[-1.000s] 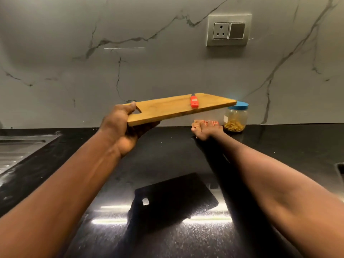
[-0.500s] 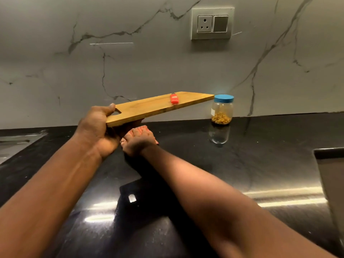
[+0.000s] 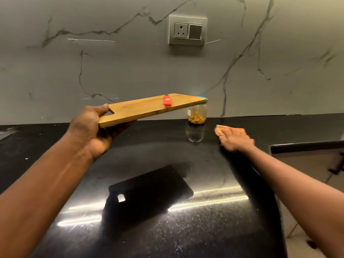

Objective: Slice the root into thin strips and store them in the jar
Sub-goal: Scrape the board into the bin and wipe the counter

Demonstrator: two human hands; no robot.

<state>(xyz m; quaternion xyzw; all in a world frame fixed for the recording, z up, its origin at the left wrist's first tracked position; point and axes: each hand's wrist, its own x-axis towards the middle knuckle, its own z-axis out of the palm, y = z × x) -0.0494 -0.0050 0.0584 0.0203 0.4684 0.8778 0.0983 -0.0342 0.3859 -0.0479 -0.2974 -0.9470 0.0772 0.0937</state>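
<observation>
Evidently, over the black counter (image 3: pixel 167 229) the wooden board (image 3: pixel 141 110) is hanging tilted, so two risks are arising: its far end could be knocking the lidded jar (image 3: pixel 197 116), which is standing by the wall w/ strips inside, or the loose red-handled knife (image 3: pixel 167 101) could be sliding off. L hand (image 3: pixel 91 127) is gripping the board's handle end; R hand (image 3: pixel 234 135), blurred, is hovering flat & wide right of the jar, holding nothing.

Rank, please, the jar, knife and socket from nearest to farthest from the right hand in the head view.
1. Jar, just left of the right hand, on the counter.
2. Knife, farther left, on the raised board.
3. Socket, high on the wall.
</observation>
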